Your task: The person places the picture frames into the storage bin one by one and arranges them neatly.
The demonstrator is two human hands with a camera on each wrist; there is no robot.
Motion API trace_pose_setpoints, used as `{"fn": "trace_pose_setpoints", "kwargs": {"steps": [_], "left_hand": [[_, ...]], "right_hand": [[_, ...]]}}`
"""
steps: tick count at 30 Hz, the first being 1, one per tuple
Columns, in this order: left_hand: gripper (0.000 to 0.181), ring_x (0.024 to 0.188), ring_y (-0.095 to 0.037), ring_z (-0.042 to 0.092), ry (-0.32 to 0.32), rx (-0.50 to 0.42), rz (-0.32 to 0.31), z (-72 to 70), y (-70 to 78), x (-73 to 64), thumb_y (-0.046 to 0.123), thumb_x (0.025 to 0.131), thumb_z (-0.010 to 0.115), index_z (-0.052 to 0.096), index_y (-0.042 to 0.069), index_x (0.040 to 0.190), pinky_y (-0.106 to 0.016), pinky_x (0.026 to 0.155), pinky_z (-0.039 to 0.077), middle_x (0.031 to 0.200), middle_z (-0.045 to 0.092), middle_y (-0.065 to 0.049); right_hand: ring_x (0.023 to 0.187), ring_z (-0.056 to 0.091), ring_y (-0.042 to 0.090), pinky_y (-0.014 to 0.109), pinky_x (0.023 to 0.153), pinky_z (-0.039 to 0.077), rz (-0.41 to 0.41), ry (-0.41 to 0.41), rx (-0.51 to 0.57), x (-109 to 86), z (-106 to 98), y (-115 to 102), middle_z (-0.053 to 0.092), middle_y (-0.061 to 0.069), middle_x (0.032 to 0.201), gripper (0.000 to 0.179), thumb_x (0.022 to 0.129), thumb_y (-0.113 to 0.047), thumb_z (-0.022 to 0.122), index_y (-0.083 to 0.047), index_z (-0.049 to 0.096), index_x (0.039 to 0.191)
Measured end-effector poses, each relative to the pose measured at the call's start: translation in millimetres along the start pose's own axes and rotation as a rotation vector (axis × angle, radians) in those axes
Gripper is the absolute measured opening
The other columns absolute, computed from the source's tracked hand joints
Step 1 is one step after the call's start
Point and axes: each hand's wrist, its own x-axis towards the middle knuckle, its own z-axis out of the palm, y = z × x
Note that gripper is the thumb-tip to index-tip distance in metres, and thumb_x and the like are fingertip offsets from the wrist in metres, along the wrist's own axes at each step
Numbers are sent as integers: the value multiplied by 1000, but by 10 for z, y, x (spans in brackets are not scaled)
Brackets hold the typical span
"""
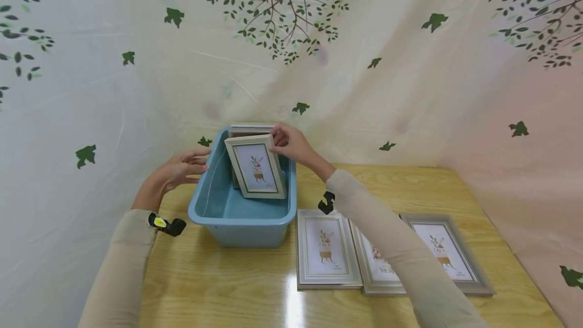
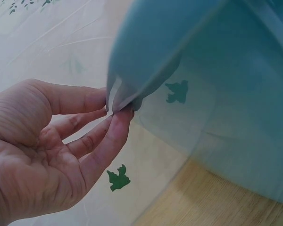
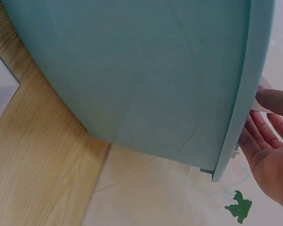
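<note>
A light blue plastic basin (image 1: pixel 248 234) stands on the wooden table. My right hand (image 1: pixel 293 146) pinches the upper right corner of a cream picture frame (image 1: pixel 257 168), which leans tilted inside the basin. Behind it, more frames (image 1: pixel 252 129) stand against the basin's far end, mostly hidden. On the basin's left side, my left hand (image 1: pixel 184 168) touches the rim with its fingertips, the fingers loosely extended; the left wrist view shows the rim (image 2: pixel 146 70) at those fingertips. In the right wrist view, the basin wall (image 3: pixel 146 84) hides the held frame almost entirely.
Right of the basin lie a silver frame (image 1: pixel 325 247), a second frame (image 1: pixel 375 262) partly under my right forearm, and a grey-brown frame (image 1: pixel 444 252). A pale curtain (image 1: pixel 346 90) printed with leaves and branches hangs behind the table (image 1: pixel 218 287).
</note>
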Motion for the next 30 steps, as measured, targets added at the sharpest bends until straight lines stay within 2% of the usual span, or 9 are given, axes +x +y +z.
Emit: {"fn": "trace_pose_setpoints", "kwargs": {"steps": [19,30], "left_hand": [[73,149,-46,33,-2,-11,-9,-4,-15,2,18,105,59,18,13,165,-67,115,36,164,29,-26],[73,150,-45,32,-6,-17,-15,-9,-28,14,18,105,58,17,14,165,-66,117,35,164,28,-25]], "right_hand": [[89,69,29,31,83,60,-2,62,42,-58,62,141,68,19,100,38,85,4,79,1,60,118],[86,69,28,31,80,61,-19,80,-10,-54,137,171,69,18,97,35,86,4,78,-1,59,115]]}}
